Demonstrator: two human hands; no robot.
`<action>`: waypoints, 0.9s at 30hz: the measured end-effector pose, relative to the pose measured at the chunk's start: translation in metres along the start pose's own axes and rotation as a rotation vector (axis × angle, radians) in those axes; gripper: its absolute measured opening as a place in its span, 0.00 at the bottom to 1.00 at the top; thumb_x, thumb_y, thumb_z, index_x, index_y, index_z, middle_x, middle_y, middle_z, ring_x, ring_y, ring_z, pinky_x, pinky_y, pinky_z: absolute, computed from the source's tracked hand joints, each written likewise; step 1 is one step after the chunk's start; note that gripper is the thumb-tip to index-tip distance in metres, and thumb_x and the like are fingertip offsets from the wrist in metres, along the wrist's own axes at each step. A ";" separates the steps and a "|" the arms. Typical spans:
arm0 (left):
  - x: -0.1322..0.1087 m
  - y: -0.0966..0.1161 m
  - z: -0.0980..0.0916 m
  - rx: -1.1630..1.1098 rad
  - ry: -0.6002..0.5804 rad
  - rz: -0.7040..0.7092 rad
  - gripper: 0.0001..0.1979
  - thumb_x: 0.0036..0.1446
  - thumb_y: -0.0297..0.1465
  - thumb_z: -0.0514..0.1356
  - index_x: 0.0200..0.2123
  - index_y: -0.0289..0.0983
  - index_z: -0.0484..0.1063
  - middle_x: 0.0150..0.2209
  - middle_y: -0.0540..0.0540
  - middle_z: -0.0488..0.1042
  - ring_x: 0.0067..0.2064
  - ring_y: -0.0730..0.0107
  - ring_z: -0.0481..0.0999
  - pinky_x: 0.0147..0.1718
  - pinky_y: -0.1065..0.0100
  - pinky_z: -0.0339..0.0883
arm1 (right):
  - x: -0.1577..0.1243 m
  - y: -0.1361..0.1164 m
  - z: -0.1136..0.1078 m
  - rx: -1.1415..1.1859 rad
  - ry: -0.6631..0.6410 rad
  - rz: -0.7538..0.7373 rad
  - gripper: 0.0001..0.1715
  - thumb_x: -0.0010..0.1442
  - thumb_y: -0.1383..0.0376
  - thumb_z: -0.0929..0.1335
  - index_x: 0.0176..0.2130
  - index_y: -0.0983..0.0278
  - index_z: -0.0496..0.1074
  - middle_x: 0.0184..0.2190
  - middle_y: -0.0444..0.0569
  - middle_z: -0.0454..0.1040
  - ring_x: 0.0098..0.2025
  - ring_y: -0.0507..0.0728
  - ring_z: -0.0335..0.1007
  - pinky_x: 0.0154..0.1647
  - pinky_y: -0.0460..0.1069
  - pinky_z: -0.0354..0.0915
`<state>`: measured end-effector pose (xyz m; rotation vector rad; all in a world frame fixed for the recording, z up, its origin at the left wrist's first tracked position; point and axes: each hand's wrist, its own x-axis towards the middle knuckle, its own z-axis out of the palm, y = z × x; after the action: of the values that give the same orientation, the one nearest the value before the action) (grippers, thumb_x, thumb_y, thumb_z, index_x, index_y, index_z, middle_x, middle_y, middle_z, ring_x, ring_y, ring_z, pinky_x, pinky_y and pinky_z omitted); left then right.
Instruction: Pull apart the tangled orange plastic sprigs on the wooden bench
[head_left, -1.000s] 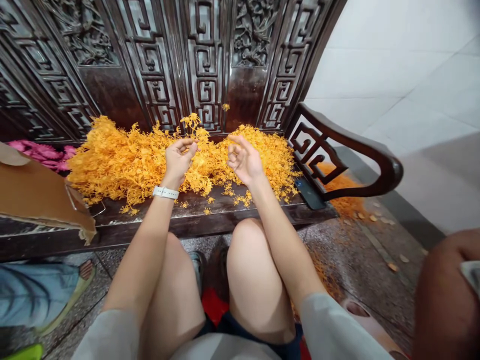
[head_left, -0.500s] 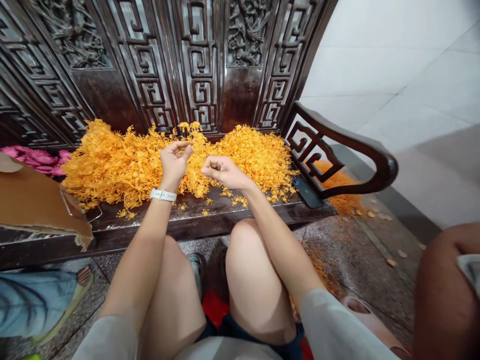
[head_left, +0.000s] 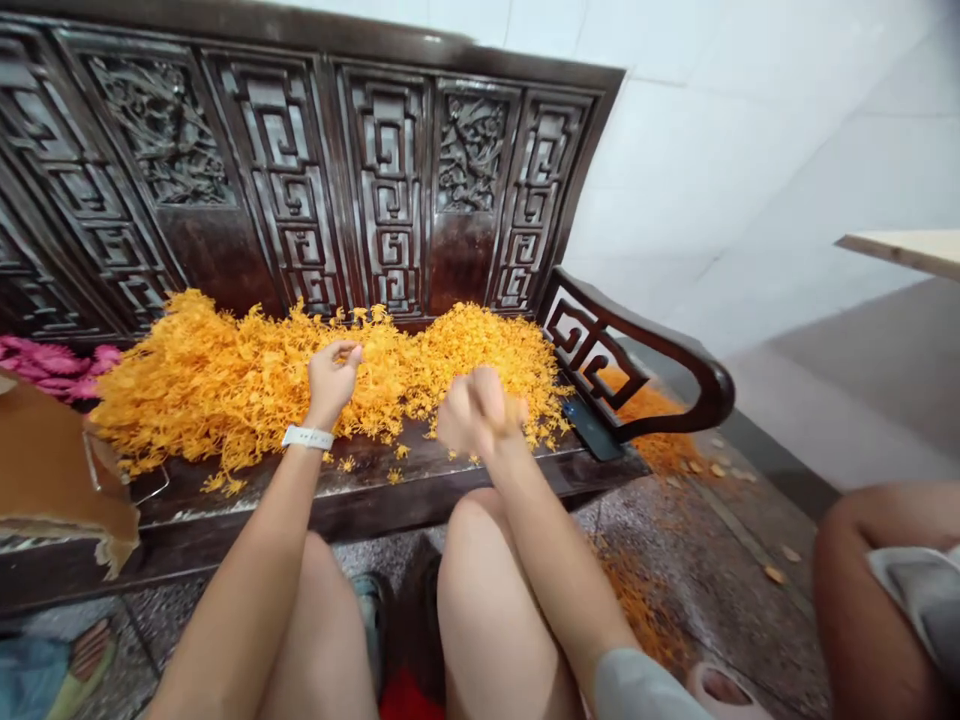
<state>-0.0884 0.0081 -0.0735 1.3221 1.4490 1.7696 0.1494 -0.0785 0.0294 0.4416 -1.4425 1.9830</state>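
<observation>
Step in hand, by judgement: fingertip handling of small yellow flowers [head_left: 214, 380]. Next move, by judgement: calling for a light pinch and a steady left hand [head_left: 332, 385].

Yellow flowers: in a broad heap on dark wooden worktop [head_left: 405, 505], before carved backrest [head_left: 232, 255]. Long axis left to right, along backrest; heads pointing in mixed directions. Loose heads near front edge.

Left hand: narrow, thumb and fingertips close together, before middle of heap; cannot tell whether holding a flower.

Right hand [head_left: 476, 412]: blurred, before right part of heap; cannot tell finger spread or contents.
</observation>
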 end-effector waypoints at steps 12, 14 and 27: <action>-0.036 0.040 0.035 -0.161 -0.156 0.024 0.13 0.54 0.42 0.72 0.33 0.38 0.82 0.23 0.49 0.75 0.24 0.71 0.70 0.25 0.69 0.61 | -0.001 0.038 -0.064 -0.425 1.182 0.050 0.25 0.57 0.51 0.79 0.47 0.62 0.74 0.33 0.41 0.77 0.26 0.47 0.68 0.25 0.43 0.63; -0.042 0.043 0.036 -0.129 -0.207 0.082 0.14 0.56 0.43 0.71 0.32 0.38 0.82 0.23 0.48 0.75 0.25 0.69 0.71 0.25 0.69 0.62 | -0.001 0.042 -0.066 -0.534 1.153 0.053 0.27 0.56 0.48 0.79 0.46 0.61 0.74 0.32 0.41 0.77 0.26 0.48 0.68 0.26 0.43 0.63; 0.009 -0.001 -0.004 0.084 0.144 0.057 0.15 0.55 0.43 0.69 0.25 0.37 0.77 0.19 0.53 0.65 0.23 0.73 0.58 0.24 0.68 0.51 | -0.016 -0.002 0.004 -0.625 0.397 0.065 0.17 0.56 0.55 0.81 0.32 0.60 0.74 0.24 0.45 0.75 0.24 0.51 0.69 0.27 0.48 0.65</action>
<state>-0.0961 0.0139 -0.0709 1.3119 1.5934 1.8937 0.1622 -0.0868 0.0222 -0.2615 -1.7081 1.4412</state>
